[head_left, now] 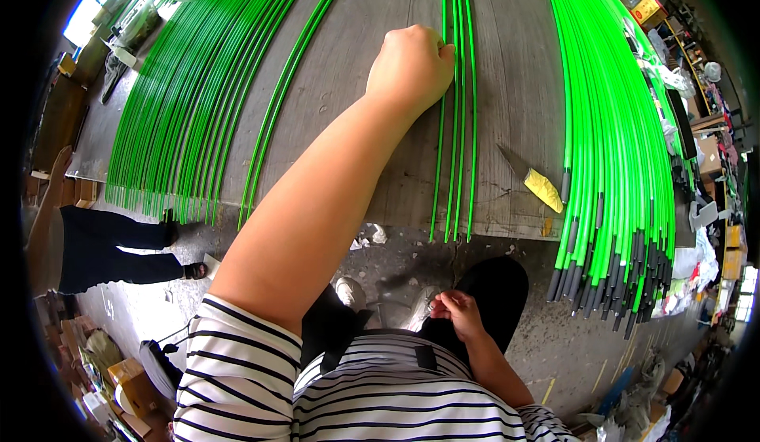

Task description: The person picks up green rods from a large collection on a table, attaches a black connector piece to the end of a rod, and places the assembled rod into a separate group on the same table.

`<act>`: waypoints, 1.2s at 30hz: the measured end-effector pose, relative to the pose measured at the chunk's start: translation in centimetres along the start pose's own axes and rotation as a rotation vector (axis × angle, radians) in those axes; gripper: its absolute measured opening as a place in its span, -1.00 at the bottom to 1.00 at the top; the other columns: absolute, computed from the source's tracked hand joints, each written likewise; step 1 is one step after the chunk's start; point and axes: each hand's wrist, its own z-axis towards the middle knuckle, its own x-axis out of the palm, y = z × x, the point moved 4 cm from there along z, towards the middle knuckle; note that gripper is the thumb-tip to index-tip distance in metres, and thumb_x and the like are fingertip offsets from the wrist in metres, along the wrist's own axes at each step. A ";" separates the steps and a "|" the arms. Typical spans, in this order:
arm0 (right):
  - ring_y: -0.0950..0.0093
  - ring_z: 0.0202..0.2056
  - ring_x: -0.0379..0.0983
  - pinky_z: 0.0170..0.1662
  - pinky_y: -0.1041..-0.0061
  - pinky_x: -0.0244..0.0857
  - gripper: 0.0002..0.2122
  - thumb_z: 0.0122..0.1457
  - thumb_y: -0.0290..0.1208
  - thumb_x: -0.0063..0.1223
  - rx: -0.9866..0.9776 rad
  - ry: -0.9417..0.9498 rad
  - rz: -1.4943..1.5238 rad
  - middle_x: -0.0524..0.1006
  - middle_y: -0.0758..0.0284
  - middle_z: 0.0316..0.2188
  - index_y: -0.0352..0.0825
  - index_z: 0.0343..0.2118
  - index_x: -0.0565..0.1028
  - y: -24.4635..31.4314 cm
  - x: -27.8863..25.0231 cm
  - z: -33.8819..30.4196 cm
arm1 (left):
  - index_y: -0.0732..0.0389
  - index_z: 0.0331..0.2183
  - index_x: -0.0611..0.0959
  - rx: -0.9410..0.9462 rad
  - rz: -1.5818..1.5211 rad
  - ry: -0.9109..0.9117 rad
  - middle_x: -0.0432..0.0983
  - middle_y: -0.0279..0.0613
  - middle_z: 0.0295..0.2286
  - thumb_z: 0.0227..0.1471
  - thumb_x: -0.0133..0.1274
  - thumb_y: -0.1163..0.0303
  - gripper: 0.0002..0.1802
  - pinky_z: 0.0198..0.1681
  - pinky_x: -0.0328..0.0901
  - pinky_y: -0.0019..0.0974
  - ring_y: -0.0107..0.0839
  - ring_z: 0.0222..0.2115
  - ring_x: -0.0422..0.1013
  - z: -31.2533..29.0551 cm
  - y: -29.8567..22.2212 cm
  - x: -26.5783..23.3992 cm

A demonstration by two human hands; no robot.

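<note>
My left arm stretches far out over the brown table (332,125). At its end my left hand (412,66) is closed in a fist, with the thumb over the leftmost of several thin green rods (460,141). The fist covers part of that rod, and the fingers' grip on it is partly hidden. Those rods lie lengthwise, their near ends by the table's front edge. Down by my lap, my right hand (457,311) hangs with loosely bent fingers and no object visible in it.
Many thin green rods (182,117) lie spread at the left. A thick bundle of green rods with dark ends (609,125) overhangs the edge at the right. Beside it lies a knife with a yellow-wrapped handle (544,190). Another person's dark-trousered legs (119,248) are at the left.
</note>
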 end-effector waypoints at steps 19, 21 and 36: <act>0.60 -0.72 0.30 -0.57 0.56 0.30 -0.71 0.07 -0.24 0.02 -0.188 0.027 -0.187 0.38 0.37 -0.72 -0.37 -0.64 0.38 -0.1 0.1 -1.6 | 0.30 -0.26 0.54 -0.045 -0.193 0.003 0.49 -0.04 -0.58 -0.11 0.03 0.27 -0.63 -0.49 0.33 -0.32 -0.32 -0.59 0.45 -0.1 2.0 -0.6; 0.61 -0.74 0.24 -0.56 0.52 0.32 -0.66 0.10 -0.24 -0.03 -0.214 0.018 -0.262 0.33 0.38 -0.76 -0.36 -0.70 0.35 0.1 0.0 -2.2 | 0.33 -0.26 0.53 -0.179 -0.356 0.091 0.49 0.00 -0.56 -0.12 0.02 0.31 -0.65 -0.46 0.33 -0.29 -0.25 -0.52 0.46 -1.6 1.6 -1.7; 0.52 -0.77 0.30 -0.66 0.56 0.14 -0.67 0.00 -0.21 0.07 -0.998 -0.096 -0.955 0.39 0.30 -0.82 -0.35 -0.73 0.41 18.3 7.8 -14.7 | 0.31 -0.39 0.51 -0.084 -0.629 0.319 0.50 -0.17 -0.56 -0.07 0.05 0.41 -0.83 -0.47 0.29 -0.48 -0.59 -0.56 0.38 -24.5 -4.8 -5.5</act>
